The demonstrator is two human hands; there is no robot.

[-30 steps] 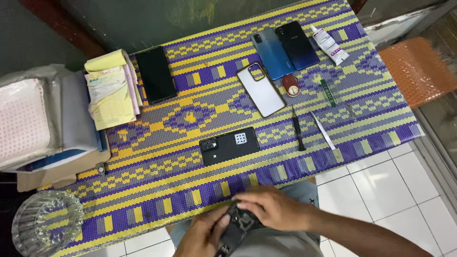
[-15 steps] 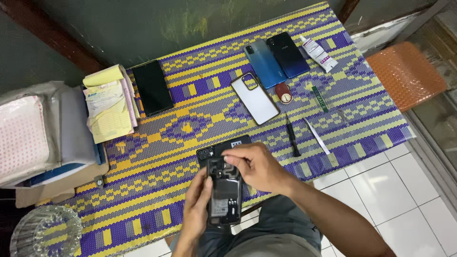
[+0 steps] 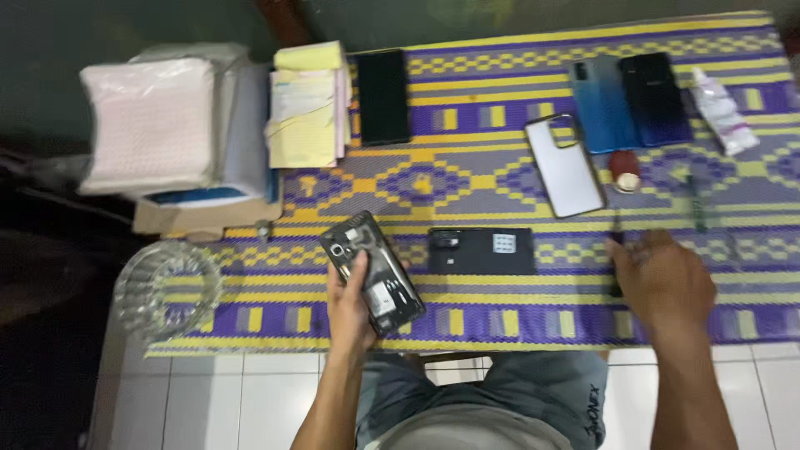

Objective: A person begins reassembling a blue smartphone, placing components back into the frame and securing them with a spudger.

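Black opened phone (image 3: pixel 372 272), insides bared, gripped in left hand (image 3: pixel 350 304); right hand (image 3: pixel 664 279) loosely curled.

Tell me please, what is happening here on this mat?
A person sits at a purple and yellow mat. The left hand holds an opened phone with its inner parts showing. The right hand reaches to a dark thin tool. A black back cover lies between them; more phones lie farther away.

floor: white tiles (image 3: pixel 208 400) | cover: purple-yellow woven mat (image 3: pixel 467 179) | wall: dark
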